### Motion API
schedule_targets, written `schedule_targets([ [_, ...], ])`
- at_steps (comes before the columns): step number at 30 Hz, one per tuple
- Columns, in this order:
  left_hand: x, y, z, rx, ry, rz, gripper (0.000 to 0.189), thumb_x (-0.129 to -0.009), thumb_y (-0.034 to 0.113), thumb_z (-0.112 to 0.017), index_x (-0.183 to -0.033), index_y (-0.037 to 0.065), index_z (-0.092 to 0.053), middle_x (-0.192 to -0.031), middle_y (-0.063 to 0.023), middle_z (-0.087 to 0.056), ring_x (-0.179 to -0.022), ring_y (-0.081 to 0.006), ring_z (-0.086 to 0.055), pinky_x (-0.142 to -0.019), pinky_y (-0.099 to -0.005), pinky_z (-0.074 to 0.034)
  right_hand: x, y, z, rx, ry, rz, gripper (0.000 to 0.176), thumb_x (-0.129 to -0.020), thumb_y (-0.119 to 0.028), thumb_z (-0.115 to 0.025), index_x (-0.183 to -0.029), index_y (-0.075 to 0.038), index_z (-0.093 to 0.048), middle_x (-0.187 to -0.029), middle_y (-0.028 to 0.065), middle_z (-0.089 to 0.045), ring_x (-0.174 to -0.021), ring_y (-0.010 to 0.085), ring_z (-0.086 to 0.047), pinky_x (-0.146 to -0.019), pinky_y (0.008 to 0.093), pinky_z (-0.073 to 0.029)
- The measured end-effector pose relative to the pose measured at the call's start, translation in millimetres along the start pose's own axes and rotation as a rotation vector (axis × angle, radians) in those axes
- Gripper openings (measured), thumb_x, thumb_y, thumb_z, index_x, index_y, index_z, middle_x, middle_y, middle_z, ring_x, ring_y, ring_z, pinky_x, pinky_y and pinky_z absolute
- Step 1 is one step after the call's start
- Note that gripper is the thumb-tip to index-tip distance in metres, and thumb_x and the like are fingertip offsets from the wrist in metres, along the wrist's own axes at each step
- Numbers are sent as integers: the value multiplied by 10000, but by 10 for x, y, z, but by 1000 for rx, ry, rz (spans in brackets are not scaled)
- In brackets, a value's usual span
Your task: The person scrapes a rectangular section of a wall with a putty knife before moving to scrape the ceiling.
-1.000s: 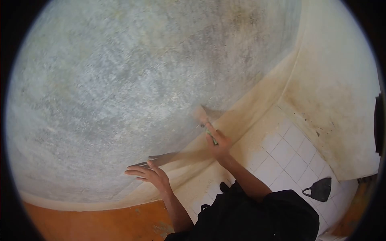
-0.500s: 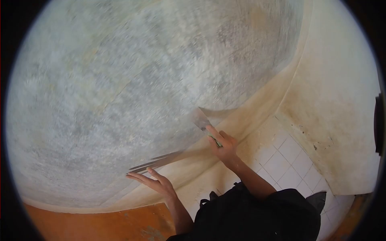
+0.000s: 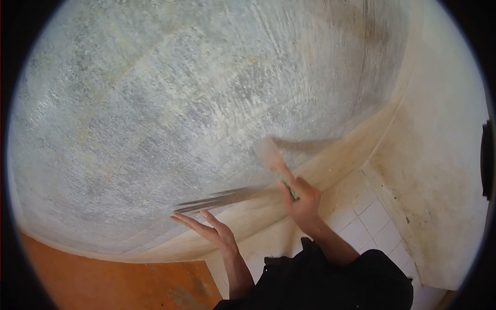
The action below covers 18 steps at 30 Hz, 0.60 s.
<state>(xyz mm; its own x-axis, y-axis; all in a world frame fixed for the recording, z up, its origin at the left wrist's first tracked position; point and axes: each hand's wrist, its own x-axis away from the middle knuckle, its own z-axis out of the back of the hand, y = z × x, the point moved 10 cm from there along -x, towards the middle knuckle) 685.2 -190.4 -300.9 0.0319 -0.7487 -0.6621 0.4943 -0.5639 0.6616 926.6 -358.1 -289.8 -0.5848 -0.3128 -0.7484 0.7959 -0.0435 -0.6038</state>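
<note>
My right hand (image 3: 304,200) is wrapped round the green handle of a putty knife (image 3: 268,154), its forefinger stretched toward the blade. Motion blurs the broad blade, which lies at the grey, rough-streaked wall (image 3: 170,113); whether it touches cannot be made out. Lower and to the left, my left hand (image 3: 219,233) is open, fingers stretched and thumb apart. Its fingertips rest at or very near the wall's lower part, and it holds nothing. Dark shadows of the fingers streak across the wall beside it.
A cream band (image 3: 330,160) runs along the wall's lower edge. On the right stands a stained pale wall (image 3: 439,170), meeting white floor tiles (image 3: 356,232). An orange surface (image 3: 113,281) with scuffed patches lies at lower left.
The view has shifted a little, so the wall's edges sit differently. Both hands appear slightly farther right; the putty knife's blade is now more blurred. The left hand stays open at the wall.
</note>
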Motion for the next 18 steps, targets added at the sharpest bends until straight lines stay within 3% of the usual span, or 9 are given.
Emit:
schedule_targets([
  [3, 106, 81, -28, -10, -34, -8, 720, -1075, 349, -398, -1580, -21, -43, -1636, -288, 24, -1525, -423, 15, -1220, -526, -78, -489, -111, 228, -48, 39, -31, 434, -881, -184, -746, -1308, -220, -675, -589, 47, -524, -445, 205, -489, -454, 351, -416],
  [6, 109, 189, -72, 17, -31, -40, 719, -1076, 358, -395, -1578, -27, -53, -1637, -283, 14, -1526, -420, 2, -1225, -515, -82, -230, 43, 251, -40, 38, -48, 410, -883, -182, -745, -1288, -213, -688, -589, 57, -541, -450, 205, -495, -458, 344, -412],
  [12, 209, 166, -189, 43, -125, 14, 727, -1073, 356, -413, -1574, -36, -61, -1637, -285, -10, -1526, -419, 0, -1224, -519, -75, -637, -36, 401, -110, 47, -79, 400, -884, -191, -746, -1280, -208, -692, -580, 68, -529, -459, 207, -513, -467, 333, -416],
  [15, 170, 128, -184, 80, -97, 8, 733, -1072, 358, -416, -1574, -36, -56, -1636, -286, -19, -1527, -415, -3, -1226, -511, -75, -286, 121, 319, -50, 12, -78, 394, -894, -193, -736, -1285, -207, -686, -575, 69, -520, -453, 208, -505, -459, 336, -406],
  [18, 140, 79, -192, 61, -79, 21, 737, -1073, 355, -412, -1572, -43, -43, -1637, -284, -20, -1528, -408, -20, -1229, -499, -77, -481, 7, 375, -55, 28, -36, 389, -906, -203, -725, -1292, -211, -677, -565, 59, -518, -441, 208, -491, -447, 343, -386],
])
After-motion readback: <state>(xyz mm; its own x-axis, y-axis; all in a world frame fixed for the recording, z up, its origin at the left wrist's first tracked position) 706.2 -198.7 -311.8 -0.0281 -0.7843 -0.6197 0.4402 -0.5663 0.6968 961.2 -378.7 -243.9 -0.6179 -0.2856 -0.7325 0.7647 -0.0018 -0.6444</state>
